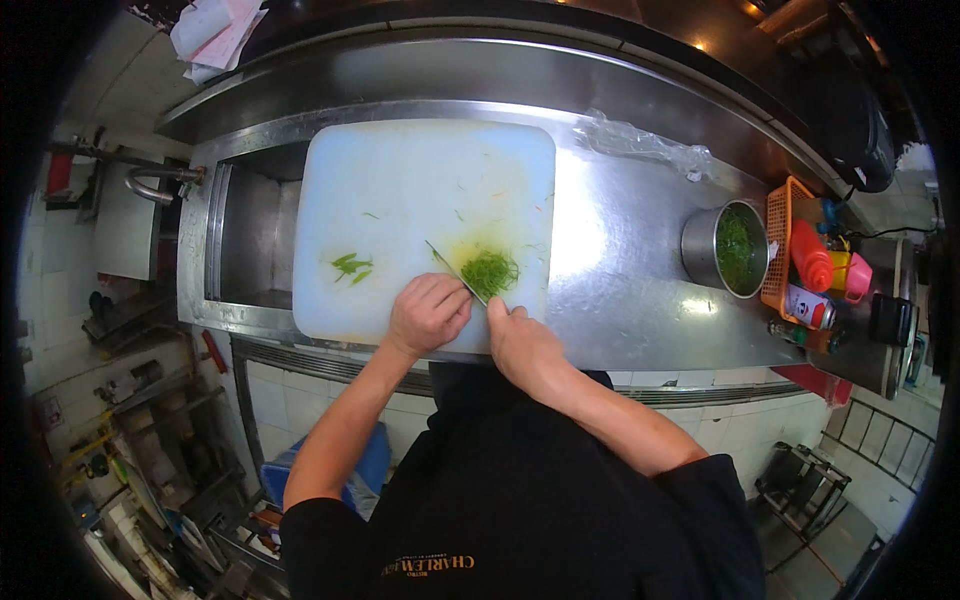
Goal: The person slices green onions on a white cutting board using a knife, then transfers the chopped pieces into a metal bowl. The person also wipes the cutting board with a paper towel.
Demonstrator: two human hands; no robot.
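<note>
A large white cutting board (400, 180) lies on the steel counter before me. Near its front edge my right hand (522, 348) grips a knife (454, 270), whose thin blade points away and to the left. My left hand (430, 312) rests on the board just left of the blade, fingers curled under; what lies beneath them is hidden. Against the blade's right side sits a heap of finely shredded greens (491, 272). Several longer green pieces (348, 267) lie apart at the board's left, and a few stray shreds are scattered about.
To the right stands a round metal pot (703, 250) holding chopped greens. Beside it is an orange basket (776, 240) with a red squeeze bottle (812, 262) and other containers. A clear plastic bag (640, 147) lies at the back. Left of the board are a sink (258, 240) and a faucet (158, 188).
</note>
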